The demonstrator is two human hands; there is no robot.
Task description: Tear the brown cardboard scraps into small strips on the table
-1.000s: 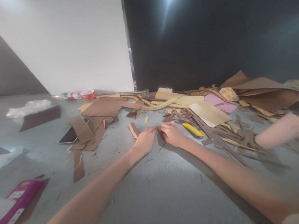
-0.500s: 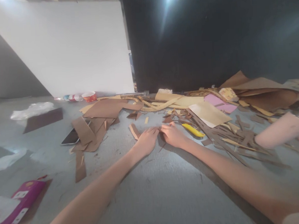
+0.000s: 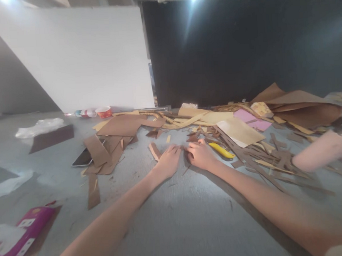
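My left hand (image 3: 170,161) rests low over the grey table, its fingers closed and pointing at the right hand. Close beside it, my right hand (image 3: 200,154) has its fingers curled in. A small dark brown bit shows in the narrow gap between the fingertips; what each hand pinches is mostly hidden. A brown strip (image 3: 154,151) lies against the left hand's far side. Just right of the right hand is a yellow cutter-like tool (image 3: 222,151). A thin dark sliver (image 3: 186,168) lies on the table below the hands.
Brown sheets (image 3: 121,127) partly cover a phone (image 3: 81,158) at left. Cut strips (image 3: 265,157) and a beige sheet (image 3: 237,131) lie at right. A purple tissue pack (image 3: 35,231) sits front left, a red cup (image 3: 103,112) at the back. A pink cylinder (image 3: 320,151) stands out at right.
My right hand has shifted slightly right, opening a small gap between the fingertips. The left hand has hardly moved. The whole view has dipped a little.
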